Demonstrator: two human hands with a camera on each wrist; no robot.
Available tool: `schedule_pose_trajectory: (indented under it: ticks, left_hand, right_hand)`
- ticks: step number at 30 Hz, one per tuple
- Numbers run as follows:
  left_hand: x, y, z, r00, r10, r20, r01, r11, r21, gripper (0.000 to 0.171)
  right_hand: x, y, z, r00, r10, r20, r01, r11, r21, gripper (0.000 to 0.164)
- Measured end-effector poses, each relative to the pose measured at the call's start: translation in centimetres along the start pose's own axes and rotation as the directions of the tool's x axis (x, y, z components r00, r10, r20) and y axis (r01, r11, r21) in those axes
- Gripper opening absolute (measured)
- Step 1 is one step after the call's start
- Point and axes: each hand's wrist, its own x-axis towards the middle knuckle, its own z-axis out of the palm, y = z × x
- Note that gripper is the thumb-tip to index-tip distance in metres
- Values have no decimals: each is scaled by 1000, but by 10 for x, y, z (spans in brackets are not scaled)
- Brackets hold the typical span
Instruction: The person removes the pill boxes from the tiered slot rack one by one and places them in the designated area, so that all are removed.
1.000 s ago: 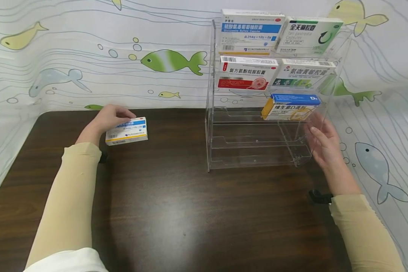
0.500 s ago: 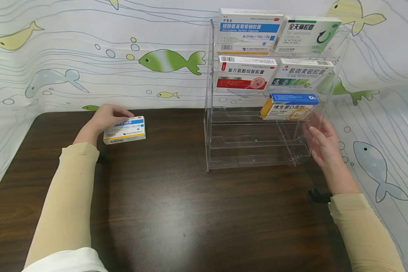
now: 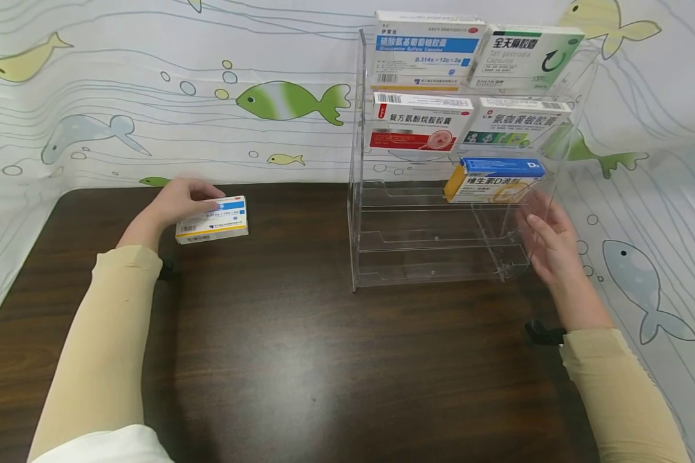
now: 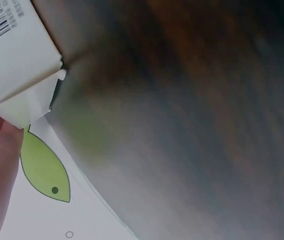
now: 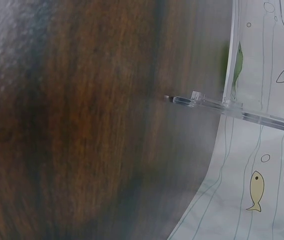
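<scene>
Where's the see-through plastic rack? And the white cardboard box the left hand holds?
See-through plastic rack (image 3: 417, 241): head view, a bare lower shelf.
White cardboard box (image 3: 227, 221): head view, its printed face.

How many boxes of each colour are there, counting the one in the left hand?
White and blue boxes: 2 (one on the clear rack, one in the left hand)
White and green boxes: 2
White and red box: 1
Blue and yellow box: 1
Total: 6

Even, bright light fills the head view, glare pooling on the table (image 3: 347, 347) toward seven o'clock. Left wrist: tabletop blurred, darkest at two o'clock. Right wrist: hazy sheen at ten.
</scene>
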Motion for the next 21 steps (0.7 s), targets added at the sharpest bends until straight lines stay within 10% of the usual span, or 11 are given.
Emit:
schedule_pose_trajectory:
  ticks: [21]
  left_hand:
    - [-2,31,-7,993,112,-40,-115,991,-66,40]
  right_hand:
    - [1,1,-3,1000,14,-4,-14,1000,-9,51]
